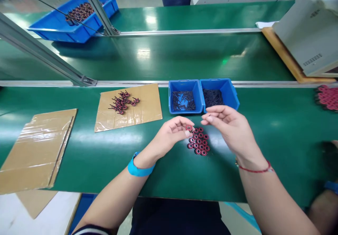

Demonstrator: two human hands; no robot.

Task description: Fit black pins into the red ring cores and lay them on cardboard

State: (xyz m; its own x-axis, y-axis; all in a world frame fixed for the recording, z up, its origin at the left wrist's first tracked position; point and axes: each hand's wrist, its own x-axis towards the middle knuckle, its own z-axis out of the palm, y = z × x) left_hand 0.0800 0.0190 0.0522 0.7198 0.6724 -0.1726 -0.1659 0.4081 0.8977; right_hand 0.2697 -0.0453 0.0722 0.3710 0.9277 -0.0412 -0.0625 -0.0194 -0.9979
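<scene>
Between thumb and fingers, my left hand (pixel 173 133) pinches a small red-and-black ring (pixel 188 128). My right hand (pixel 227 124) is closed in a pinch just to its right, over the front of the blue bins; what it holds is too small to name. Beneath the hands, several similar rings (pixel 200 141) lie in a cluster on the green table. Behind them stand a blue bin with dark thin pins (pixel 184 100) and another with small black parts (pixel 212 97). On a cardboard sheet (pixel 148 104) to the left rests a pile of rings with pins (pixel 123 102).
More cardboard (pixel 37 150) lies at the far left. A metal frame post (pixel 52 57) and rail cross behind. Further back are a large blue tray (pixel 58 25) of parts and a grey machine (pixel 308 34). Pink-red parts (pixel 327 97) and another person's arm (pixel 323 206) are at right.
</scene>
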